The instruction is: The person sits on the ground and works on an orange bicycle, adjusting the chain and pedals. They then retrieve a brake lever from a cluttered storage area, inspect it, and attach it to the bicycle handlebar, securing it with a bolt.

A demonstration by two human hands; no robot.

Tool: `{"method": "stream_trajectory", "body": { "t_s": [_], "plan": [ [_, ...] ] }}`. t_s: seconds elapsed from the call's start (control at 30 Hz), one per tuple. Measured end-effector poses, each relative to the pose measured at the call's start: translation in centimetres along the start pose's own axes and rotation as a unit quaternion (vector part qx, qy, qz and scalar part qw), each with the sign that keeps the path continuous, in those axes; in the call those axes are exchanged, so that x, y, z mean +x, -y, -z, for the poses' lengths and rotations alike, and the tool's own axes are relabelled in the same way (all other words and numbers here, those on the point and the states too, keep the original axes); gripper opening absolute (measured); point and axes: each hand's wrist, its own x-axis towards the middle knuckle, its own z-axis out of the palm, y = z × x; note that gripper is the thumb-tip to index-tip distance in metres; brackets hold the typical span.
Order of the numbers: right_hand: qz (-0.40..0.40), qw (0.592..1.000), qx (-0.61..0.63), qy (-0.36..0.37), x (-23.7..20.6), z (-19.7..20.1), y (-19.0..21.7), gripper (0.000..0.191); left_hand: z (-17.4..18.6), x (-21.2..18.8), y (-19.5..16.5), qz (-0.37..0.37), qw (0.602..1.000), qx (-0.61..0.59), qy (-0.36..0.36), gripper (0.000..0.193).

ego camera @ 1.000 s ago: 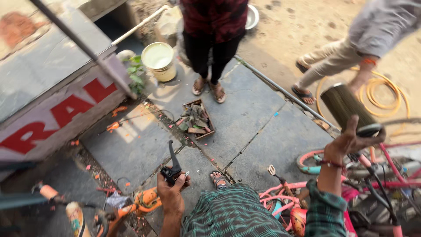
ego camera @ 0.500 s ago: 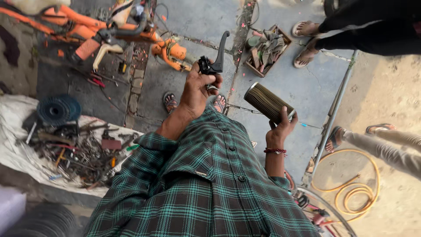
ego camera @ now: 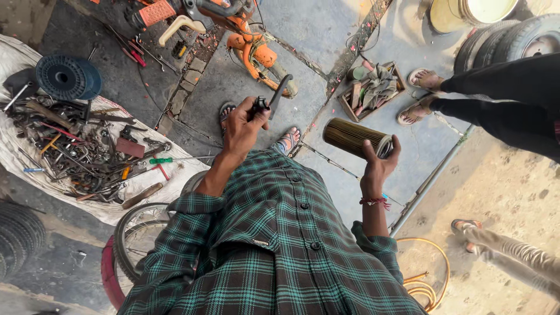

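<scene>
Tools [ego camera: 81, 151] heaped on white sheet [ego camera: 35, 175] beside blue spool [ego camera: 67, 77]; wooden tray [ego camera: 373, 88] near sandalled feet [ego camera: 423, 93]; yellow bucket [ego camera: 466, 13].

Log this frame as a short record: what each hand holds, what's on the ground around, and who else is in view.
left hand: holds a black lever part
right hand: holds a ribbed brown cylinder by one end
ground left: white sheet strewn with metal tools, blue spool
ground ahead: orange child's bike, small crate of parts
others: two people's legs at right, in sandals

Bare pavement [ego camera: 326, 23] between orange bike [ego camera: 256, 52] and crate [ego camera: 373, 87]
</scene>
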Motion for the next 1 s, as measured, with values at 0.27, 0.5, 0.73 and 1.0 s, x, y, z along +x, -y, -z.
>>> {"method": "stream_trajectory", "body": {
  "t_s": [0.27, 0.5, 0.73, 1.0],
  "plan": [
    [0.193, 0.926, -0.160, 0.281, -1.9, -10.3, 10.7, 0.098, 3.4, 9.0, -5.1, -0.067, 0.983, 0.171, 0.027, 0.035],
    [0.360, 0.638, -0.011, 0.681, -8.3, -17.6, 25.0, 0.089, 1.6, 20.9, -11.3, -0.084, 0.975, 0.158, 0.129, 0.024],
    [0.210, 0.613, 0.091, 0.756, -9.0, -15.4, 27.5, 0.096, -4.6, 19.5, -9.7, -0.028, 0.973, -0.189, 0.132, 0.019],
    [0.070, 0.867, 0.151, 0.469, -0.5, -16.9, 21.2, 0.043, -4.5, 19.2, -10.8, -0.039, 0.964, -0.209, 0.160, 0.018]
  ]
}}
